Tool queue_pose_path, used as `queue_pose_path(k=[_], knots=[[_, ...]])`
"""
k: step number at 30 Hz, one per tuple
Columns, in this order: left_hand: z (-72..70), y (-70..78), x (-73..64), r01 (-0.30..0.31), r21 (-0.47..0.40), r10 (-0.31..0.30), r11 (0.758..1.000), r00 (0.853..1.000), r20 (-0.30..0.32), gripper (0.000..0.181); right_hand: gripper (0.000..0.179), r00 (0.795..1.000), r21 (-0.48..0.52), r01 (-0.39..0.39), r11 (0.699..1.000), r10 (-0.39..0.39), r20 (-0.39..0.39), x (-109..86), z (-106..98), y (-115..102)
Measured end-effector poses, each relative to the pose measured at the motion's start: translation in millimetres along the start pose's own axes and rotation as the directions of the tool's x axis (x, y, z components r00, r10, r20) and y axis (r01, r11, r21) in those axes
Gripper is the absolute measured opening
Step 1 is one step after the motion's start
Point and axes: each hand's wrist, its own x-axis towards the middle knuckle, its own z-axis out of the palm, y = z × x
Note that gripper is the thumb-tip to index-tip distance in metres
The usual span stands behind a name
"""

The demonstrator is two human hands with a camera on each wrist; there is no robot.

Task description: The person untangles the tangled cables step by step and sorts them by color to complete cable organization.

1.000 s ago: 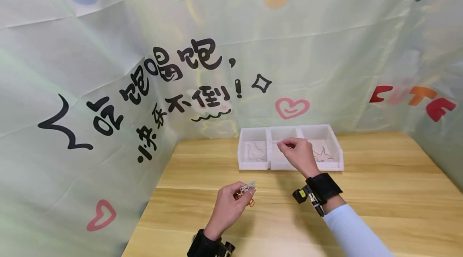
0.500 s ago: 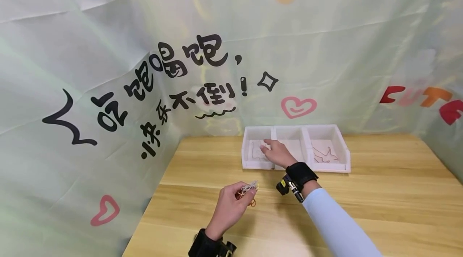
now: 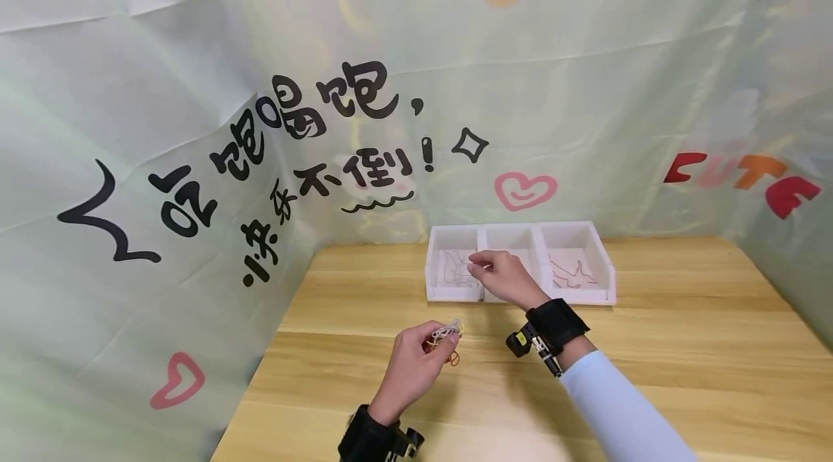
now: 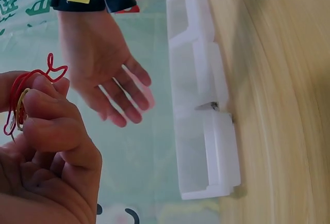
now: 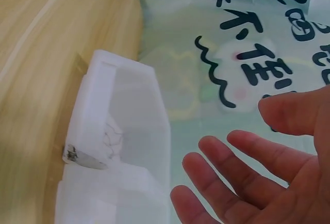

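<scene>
My left hand (image 3: 411,368) pinches a bundle of thin cords (image 3: 445,334) above the table, white and yellow strands with red loops. Close up in the left wrist view, a red cord (image 4: 50,72) loops out above the fingertips. My right hand (image 3: 507,277) hovers over the front of a white three-compartment box (image 3: 520,297), near the divider between left and middle. Its fingers are spread and hold nothing in the right wrist view. Pale thin cords (image 3: 455,270) lie in the left compartment. Dark red cords (image 3: 573,275) lie in the right one. My hand partly hides the middle compartment.
The box stands at the back of the wooden table (image 3: 670,346), close to a printed cloth backdrop (image 3: 586,122). More cloth rises along the left and right sides. Each wrist wears a black strap (image 3: 558,330) with a small camera.
My right hand moved left from the middle compartment with a thin strand, let it go at the left compartment, then drew slightly back right. My left hand stayed nearly still with its bundle.
</scene>
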Motion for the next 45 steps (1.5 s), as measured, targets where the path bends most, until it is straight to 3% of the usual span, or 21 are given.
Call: queue_pose_path(k=[14,25,31,37,39,45], knots=[[14.5,5.1,7.1,-0.029,-0.028,0.029,0.999,0.999,0.034,0.014,0.022,0.990,0.051,0.130,0.990,-0.127,-0.067,-40.2,-16.2,-19.8],[19.3,9.2,8.1,-0.055,-0.047,0.057,0.997,0.997,0.053,0.019,0.016,0.988,0.138,0.154,0.978,-0.150,-0.042,-75.9,-19.6,-33.1],[21.8,13.1,9.1,-0.061,-0.043,0.063,0.997,0.996,0.056,0.022,0.014,0.990,0.150,0.142,0.979,-0.138,-0.037,-89.2,-22.4,-37.6],[24.2,16.5,9.6,-0.062,-0.052,0.066,0.997,0.995,0.071,0.015,0.014,0.984,0.140,0.180,0.974,-0.176,-0.041,-100.3,-21.0,-36.4],[24.7,20.8,9.0,-0.077,-0.054,0.081,0.996,0.994,0.077,0.015,0.012,0.979,0.135,0.202,0.970,-0.198,-0.043,-103.4,-19.9,-36.4],[18.5,51.6,2.7,-0.119,-0.083,0.126,0.989,0.988,0.087,0.011,0.009,0.960,0.105,0.266,0.958,-0.253,-0.123,-115.1,-23.1,-53.3]])
